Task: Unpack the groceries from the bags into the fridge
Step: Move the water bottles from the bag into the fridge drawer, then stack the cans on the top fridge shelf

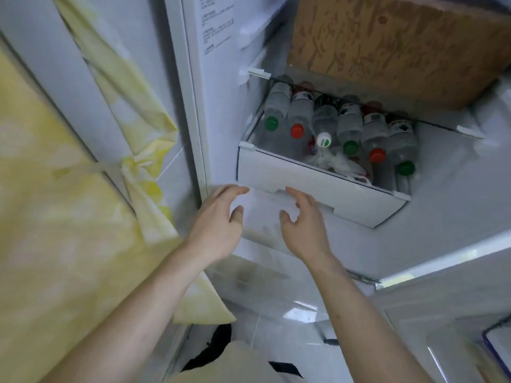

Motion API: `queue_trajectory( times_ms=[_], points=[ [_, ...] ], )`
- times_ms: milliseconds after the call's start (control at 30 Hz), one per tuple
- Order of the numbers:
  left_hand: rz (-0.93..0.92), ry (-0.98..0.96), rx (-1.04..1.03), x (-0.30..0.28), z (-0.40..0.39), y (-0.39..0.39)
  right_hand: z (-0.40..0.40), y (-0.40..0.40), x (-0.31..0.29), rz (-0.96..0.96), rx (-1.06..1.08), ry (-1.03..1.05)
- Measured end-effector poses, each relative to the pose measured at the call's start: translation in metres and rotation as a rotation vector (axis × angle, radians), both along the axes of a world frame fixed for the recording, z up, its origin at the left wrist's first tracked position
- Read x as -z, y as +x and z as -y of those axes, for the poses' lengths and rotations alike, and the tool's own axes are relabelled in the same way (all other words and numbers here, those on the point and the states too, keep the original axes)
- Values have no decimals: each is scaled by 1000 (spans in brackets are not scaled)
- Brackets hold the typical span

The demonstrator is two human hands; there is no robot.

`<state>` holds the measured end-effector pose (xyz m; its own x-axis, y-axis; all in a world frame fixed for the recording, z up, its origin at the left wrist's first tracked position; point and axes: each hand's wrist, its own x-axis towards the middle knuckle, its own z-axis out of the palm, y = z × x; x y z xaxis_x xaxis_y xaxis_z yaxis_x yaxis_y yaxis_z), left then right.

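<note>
Fridge [221, 87]: white, door open, interior lit; fills the space ahead of and above both hands.
Drawer [318, 189]: white plastic, pulled partly out, tilted in view; front panel just beyond the fingertips of both hands, handle recess right above the right hand's fingers.
Bottles [349, 125]: six clear plastic ones, lying side by side in the drawer, caps toward the hands; caps green, red, white-and-green, green, red, green from left to right.
Plastic bag [336, 163]: crumpled, clear-white, contents unclear; in the drawer before the caps, up and right of the right hand.
Cardboard box [387, 45]: brown, on the shelf over the drawer, well above the hands.
</note>
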<state>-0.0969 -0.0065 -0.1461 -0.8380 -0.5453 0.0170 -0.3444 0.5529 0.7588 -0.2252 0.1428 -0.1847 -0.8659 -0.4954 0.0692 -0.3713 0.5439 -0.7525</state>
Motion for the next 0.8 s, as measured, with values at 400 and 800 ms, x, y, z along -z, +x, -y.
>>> queue_trajectory(
  times_ms=[400,800],
  points=[
    [220,-47,-524,9,-108,266,40,130,-59,267,-1058,706],
    [356,-37,-1141,8,-278,519,16,397,-66,-191,-1738,739]
  ],
)
